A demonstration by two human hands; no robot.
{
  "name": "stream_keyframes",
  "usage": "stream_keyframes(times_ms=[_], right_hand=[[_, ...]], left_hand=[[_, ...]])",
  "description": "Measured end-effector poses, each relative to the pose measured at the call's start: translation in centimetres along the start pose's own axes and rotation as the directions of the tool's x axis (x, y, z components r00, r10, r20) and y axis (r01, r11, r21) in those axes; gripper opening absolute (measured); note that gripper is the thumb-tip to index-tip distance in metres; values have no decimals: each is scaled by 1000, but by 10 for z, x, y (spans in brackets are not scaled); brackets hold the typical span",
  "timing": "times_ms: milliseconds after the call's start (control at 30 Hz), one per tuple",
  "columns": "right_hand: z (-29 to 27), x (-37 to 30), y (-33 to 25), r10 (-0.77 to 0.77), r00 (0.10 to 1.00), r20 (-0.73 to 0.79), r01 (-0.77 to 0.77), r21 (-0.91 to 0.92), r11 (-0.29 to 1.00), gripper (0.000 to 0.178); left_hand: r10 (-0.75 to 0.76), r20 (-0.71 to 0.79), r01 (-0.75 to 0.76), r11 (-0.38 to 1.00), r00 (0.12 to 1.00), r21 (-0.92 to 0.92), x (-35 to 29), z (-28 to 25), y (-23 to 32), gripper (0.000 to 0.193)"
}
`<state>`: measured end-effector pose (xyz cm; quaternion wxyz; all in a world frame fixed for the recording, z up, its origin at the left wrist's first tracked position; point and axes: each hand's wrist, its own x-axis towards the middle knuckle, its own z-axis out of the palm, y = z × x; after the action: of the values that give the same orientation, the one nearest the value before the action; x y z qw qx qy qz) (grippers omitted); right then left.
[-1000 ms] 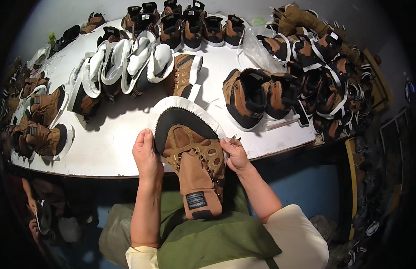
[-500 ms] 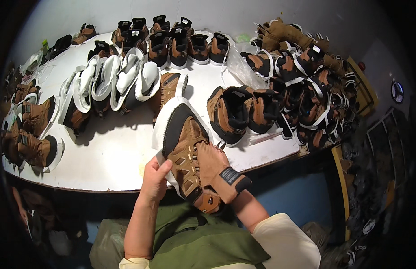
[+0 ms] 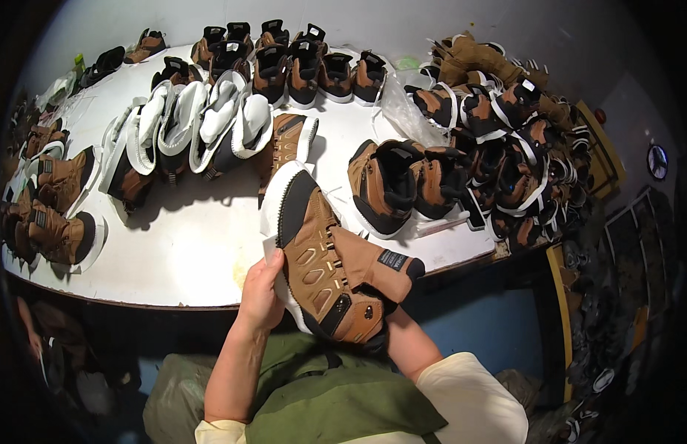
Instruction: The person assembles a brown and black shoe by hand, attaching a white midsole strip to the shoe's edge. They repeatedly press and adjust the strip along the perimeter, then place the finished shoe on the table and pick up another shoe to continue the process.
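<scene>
Above my lap, just past the table's near edge, a brown lace-up boot (image 3: 314, 270) with a black toe cap is held up, toe toward the table. It has no laces, and its tongue (image 3: 379, 268) flops out to the right. A white stitched edge runs round the toe and along the left side. My left hand (image 3: 262, 292) is closed on that left side, thumb by a white flap (image 3: 271, 248). My right forearm (image 3: 411, 342) reaches up behind the boot, which hides my right hand and its fingers.
Several white-lined boots (image 3: 181, 122) lean in a row on the white table (image 3: 188, 259). Finished-looking boots (image 3: 303, 70) stand at the back, and a pair (image 3: 391, 177) sits right of centre. A heap of boots (image 3: 514, 163) fills the right end; more boots (image 3: 62, 237) lie left.
The boot has turned slightly, its heel and tongue shifting right. My right hand's fingers, partly visible before beside the tongue, are now hidden behind the boot. My left hand keeps its hold.
</scene>
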<state>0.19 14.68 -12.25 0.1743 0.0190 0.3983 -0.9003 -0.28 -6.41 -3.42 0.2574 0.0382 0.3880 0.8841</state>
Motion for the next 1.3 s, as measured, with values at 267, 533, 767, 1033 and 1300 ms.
stream_keyframes(times_ms=[267,533,767,1033,1300], right_hand=[[32,-35,-8,-32,994,107,38,-55,998,40],[36,-28,-5,-52,991,120,58,-43,997,40],[40,-31,-5,-66,990,126,72,-43,997,41],[42,-39,-6,-70,989,128,76,-41,996,42],[42,-45,-9,-89,987,136,96,-44,994,43]], left_hand=[[-71,-42,65,989,997,-134,-5,5,7,42],[-43,-18,40,990,999,-134,-10,6,7,42],[13,-7,-14,990,1000,-138,-14,3,8,42],[39,12,-36,985,999,-166,-16,6,12,43],[34,41,-25,977,999,-210,-14,5,12,40]])
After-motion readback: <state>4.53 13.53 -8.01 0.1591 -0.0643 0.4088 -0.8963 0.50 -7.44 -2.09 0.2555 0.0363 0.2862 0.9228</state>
